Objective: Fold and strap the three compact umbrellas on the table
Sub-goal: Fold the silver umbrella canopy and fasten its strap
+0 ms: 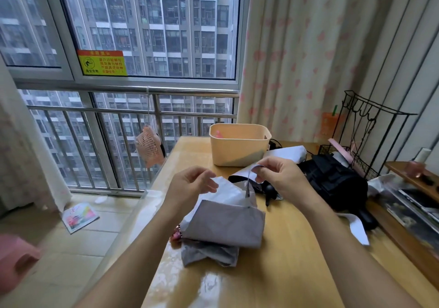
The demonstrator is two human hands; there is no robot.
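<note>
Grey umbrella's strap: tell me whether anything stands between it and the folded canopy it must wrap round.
Nothing visible does. The right hand pinches the strap above the grey umbrella; the left hand holds a canopy fold beside it. The basket and black bag lie farther back.

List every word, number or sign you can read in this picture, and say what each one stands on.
Yellow sticker on the window pane: Chinese characters under a red banner, too blurred to quote.
Booklet on the floor: print too small to read.
Orange tag against the curtain: blurred, unreadable.
Grey umbrella and basket: no lettering shows.
</note>
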